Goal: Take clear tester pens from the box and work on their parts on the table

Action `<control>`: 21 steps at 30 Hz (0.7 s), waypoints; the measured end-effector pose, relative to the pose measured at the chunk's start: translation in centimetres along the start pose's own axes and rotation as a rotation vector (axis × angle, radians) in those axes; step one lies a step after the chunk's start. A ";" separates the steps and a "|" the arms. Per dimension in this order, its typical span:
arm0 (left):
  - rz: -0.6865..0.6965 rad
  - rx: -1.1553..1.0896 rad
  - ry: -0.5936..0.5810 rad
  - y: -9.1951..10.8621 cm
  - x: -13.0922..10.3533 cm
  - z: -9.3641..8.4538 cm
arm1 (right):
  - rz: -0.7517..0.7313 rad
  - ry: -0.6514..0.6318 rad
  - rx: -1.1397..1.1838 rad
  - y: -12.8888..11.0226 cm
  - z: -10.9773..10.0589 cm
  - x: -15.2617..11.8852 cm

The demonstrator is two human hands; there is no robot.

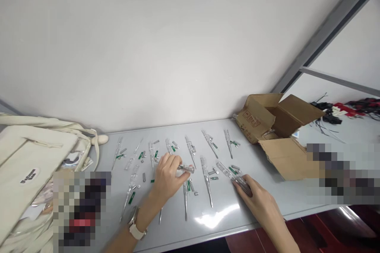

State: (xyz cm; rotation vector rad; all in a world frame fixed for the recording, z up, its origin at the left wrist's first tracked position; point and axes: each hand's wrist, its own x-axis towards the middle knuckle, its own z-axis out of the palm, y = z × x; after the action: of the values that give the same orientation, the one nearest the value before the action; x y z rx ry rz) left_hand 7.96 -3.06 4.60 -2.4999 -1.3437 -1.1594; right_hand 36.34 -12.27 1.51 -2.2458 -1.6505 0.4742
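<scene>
One cream bag lies leftmost. Clear-handled screwdrivers lie across the gray table. My left hand clamps a transparent handle above them; my right hand grips another clear handle near the cardboard box.

Before you, on the table, screwdrivers lie in two rows, one behind the other, with small parts beside them. To your left is a bag; right of the far row sits a box, with cables farther right. Behind the table stands the wall.
</scene>
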 end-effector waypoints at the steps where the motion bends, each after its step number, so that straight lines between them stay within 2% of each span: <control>1: -0.003 0.004 0.001 0.0 0.0 0.0 | 0.011 0.001 -0.002 -0.1 0.1 0.0; 5: -0.052 0.002 0.000 0.0 -0.2 0.0 | 0.040 0.045 0.037 -0.5 0.7 0.1; 7: -0.072 -0.015 -0.002 -0.1 -0.4 0.1 | 0.063 0.126 0.087 -1.4 0.4 -0.1; 10: -0.041 -0.048 -0.001 -0.2 -0.7 0.1 | 0.050 0.298 0.250 -4.1 -1.1 -0.7; 13: 0.014 -0.069 -0.001 -0.3 -0.7 -0.1 | -0.089 0.373 0.599 -8.0 -3.5 -1.0; 15: 0.043 -0.066 0.009 -0.2 -0.6 -0.3 | -0.170 0.317 0.900 -10.8 -5.0 -0.6; 18: 0.071 -0.035 0.035 -0.1 -0.3 -0.6 | -0.295 0.101 1.416 -14.3 -6.2 0.6; 21: 0.083 -0.015 0.047 -0.1 -0.2 -0.8 | -0.306 -0.003 1.701 -16.8 -6.5 1.6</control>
State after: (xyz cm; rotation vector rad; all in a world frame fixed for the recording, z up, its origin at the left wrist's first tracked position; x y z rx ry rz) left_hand 7.35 -3.44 5.03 -2.4964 -1.2127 -1.2071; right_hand 25.33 -6.25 14.52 -0.6973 -0.7899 1.1516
